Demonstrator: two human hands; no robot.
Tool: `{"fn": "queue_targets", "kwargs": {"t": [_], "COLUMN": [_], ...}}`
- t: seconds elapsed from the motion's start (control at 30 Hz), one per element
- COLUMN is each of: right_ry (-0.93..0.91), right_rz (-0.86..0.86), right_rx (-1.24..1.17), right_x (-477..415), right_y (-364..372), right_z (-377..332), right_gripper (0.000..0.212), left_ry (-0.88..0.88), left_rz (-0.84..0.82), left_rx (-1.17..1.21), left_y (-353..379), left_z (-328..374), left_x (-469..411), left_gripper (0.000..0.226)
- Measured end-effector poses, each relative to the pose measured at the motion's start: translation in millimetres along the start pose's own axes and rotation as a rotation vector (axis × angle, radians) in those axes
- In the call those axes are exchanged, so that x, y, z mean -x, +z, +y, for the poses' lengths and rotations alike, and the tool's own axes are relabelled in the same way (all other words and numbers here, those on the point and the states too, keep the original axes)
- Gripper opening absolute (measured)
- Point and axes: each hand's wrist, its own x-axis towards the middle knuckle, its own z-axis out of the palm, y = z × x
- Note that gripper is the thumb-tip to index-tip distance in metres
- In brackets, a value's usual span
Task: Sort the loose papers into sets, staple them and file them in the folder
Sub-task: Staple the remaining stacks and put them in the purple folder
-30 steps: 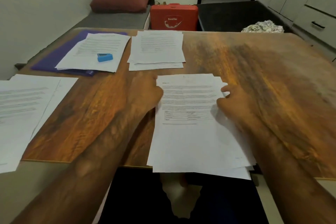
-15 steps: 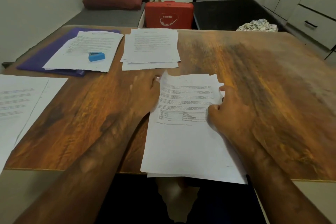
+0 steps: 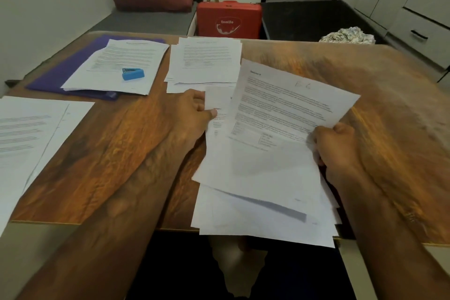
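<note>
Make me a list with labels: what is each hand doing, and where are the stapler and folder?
left hand: pinches the left edge of the next sheet
right hand: grips the right edge of the lifted sheet
folder: purple, far left on the table
stapler: blue, on papers atop the folder
near pile: overhangs the table's front edge

Taken from a single wide-angle camera worn on the head, facing forward and tilted down across the wooden table (image 3: 379, 109). Close in on the left hand (image 3: 192, 114) and right hand (image 3: 338, 151) at the papers (image 3: 263, 178), both reaching up from the lower edge. Farther off along the top: a red case (image 3: 229, 19) and cabinet fronts (image 3: 418, 7).
</note>
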Motion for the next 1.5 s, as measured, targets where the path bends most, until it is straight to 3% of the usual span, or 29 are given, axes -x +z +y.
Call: {"fn": "queue_targets", "kwargs": {"t": [0.13,0.3,0.57,0.7,0.83,0.9,0.97,1.03,1.1,1.17,1.37,1.5], "right_ry": [-0.003,-0.062,-0.141,-0.197,-0.221,-0.276,-0.238,-0.092,-0.001,-0.004,-0.085,-0.22], "right_rz": [-0.027,-0.097,-0.124,-0.137,-0.135,-0.169,-0.265,-0.433,-0.579,-0.621,-0.695,-0.688], "right_rx": [0.031,0.128,0.222,0.274,0.308,0.344,0.24,0.061,-0.041,-0.029,0.234,0.453], "right_x": [-5.8,-5.5,3.1,10.0,13.1,15.6,22.3,31.6,46.6,59.5,93.7,104.3], "right_y": [-2.2,1.8,8.1,11.0,18.7,27.7,43.1,63.6,89.5,115.8,170.4,177.3], "right_z": [1.1,5.8,2.7,-2.1,-17.0,-29.4,-44.1,-55.7,-62.7,-61.6,-49.9,-48.8], "right_gripper": [0.027,0.036,0.032,0.028,0.014,0.03,0.04,0.036,0.025,0.021,0.004,0.01], "left_ry": [0.024,0.219,0.132,0.15,0.059,-0.013,-0.086,-0.141,-0.151,-0.131,-0.142,-0.169], "left_rz": [0.057,0.168,-0.096,-0.183,-0.153,-0.095,-0.038,-0.001,0.045,0.063,0.17,0.119], "left_rx": [-0.19,-0.392,0.099,0.074,0.189,0.211,0.24,0.247,0.097,-0.07,-0.567,-0.88], "left_y": [-3.3,-5.5,-6.1,1.3,-10.2,-27.6,-53.0,-83.4,-116.8,-145.6,-199.5,-203.3], "left_z": [-3.1,0.6,13.7,11.9,17.9,26.2,31.9,33.8,31.1,23.8,-6.6,-18.4], "left_x": [-6.6,-3.5,23.5,26.1,24.6,23.1,21.0,20.9,20.4,19.8,23.3,25.6], "left_gripper": [0.021,0.011,0.026,0.05,0.045,0.039,0.032,0.029,0.025,0.026,0.03,0.043]}}
